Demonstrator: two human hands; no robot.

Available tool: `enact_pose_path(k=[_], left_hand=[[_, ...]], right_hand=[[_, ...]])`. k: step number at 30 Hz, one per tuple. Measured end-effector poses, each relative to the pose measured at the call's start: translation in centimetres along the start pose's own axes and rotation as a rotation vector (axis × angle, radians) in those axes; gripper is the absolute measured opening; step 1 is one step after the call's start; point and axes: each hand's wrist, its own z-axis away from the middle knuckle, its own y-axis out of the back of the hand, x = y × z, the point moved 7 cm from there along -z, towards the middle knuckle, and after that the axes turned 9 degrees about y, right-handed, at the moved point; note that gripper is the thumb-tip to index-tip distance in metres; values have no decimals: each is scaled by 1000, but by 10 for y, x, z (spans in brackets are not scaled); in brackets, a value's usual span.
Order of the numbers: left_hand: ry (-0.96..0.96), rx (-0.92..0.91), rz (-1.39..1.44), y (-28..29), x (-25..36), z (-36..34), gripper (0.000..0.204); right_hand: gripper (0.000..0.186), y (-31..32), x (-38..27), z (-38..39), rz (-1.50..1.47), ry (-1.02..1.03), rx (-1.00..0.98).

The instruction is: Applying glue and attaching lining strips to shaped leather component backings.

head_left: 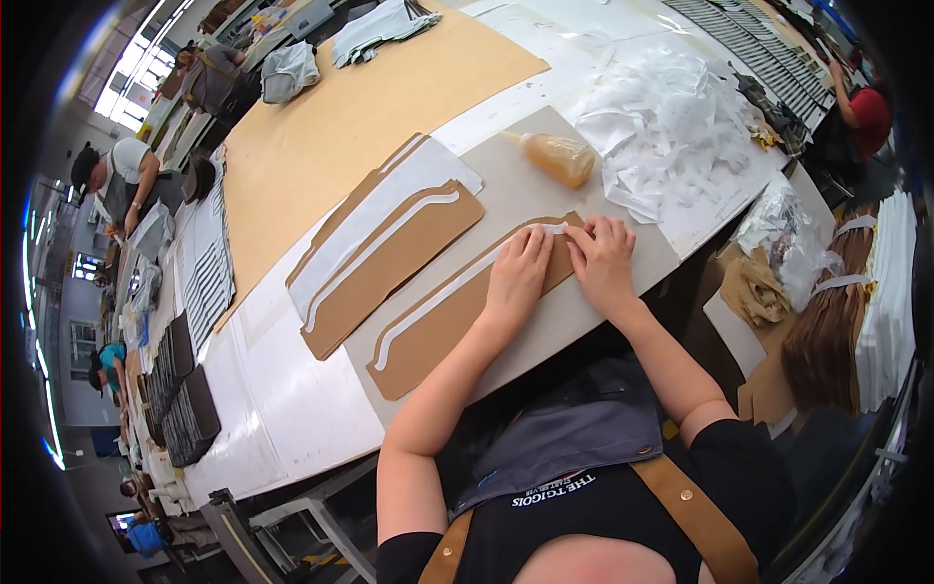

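Head view. Workshop cutting table with a white top is running from 7 o'clock to 1 o'clock, and a large tan board sheet is covering its far half. At centre, a grey card mat is lying under a long brown cardboard pattern piece that is carrying a narrow white strip along its upper edge. Both hands are resting flat on the 2 o'clock end of this piece: the left hand is pressing its fingers, held close together, onto the strip's end, and the right hand is lying just beside it with fingers slightly spread, palm down, pinching nothing. At 10 o'clock from the hands, a second brown cardboard pattern piece with its own white strip is lying over a white backing piece. At 12 o'clock from the hands, an amber squeeze bottle is lying on its side. At 1 o'clock, a heap of white paper offcuts is sitting. Other workers are standing at 9 o'clock.
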Motion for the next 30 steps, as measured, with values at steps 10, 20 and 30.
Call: enact_pose_path(k=[10,20,30], left_hand=[[71,-34,-41,-10,4,1,55],[452,-68,87,27,-45,100,68],[622,-21,-47,74,-90,188,78]], right_hand=[[30,-8,-2,0,54,74,-48],[39,-8,-11,3,-79,66,-76],[36,-63,-164,-8,-559,562,-444]])
